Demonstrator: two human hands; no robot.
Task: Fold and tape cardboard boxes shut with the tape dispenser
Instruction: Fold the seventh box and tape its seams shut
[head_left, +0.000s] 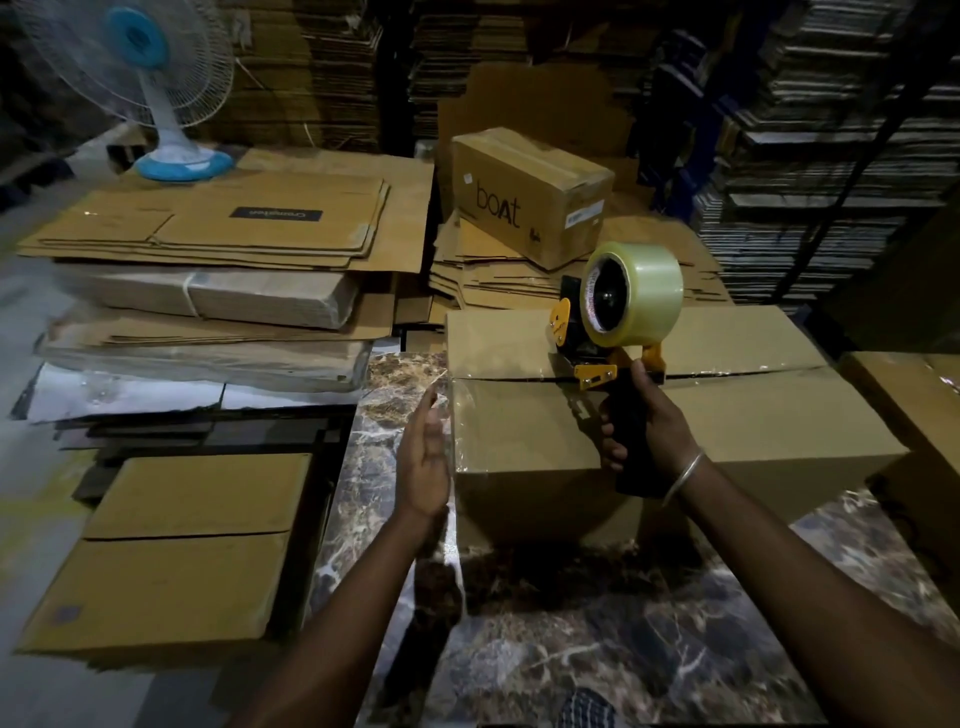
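A closed cardboard box (737, 415) stands on the marbled table (597, 649), its two top flaps meeting along a centre seam. Clear tape shines along the left stretch of that seam and hangs over the box's left edge. My right hand (641, 421) grips the black handle of the yellow tape dispenser (618, 312), whose clear tape roll stands above the seam near the box's middle. My left hand (426, 462) is flat with straight fingers against the box's left side, where the loose tape end hangs.
A taped box printed "boAt" (524, 192) sits behind on flattened cartons. More flat cardboard stacks (208, 249) lie at the left with a blue-and-white fan (150, 78). A closed box (176, 551) is low at the left, another box (914, 405) at the right edge.
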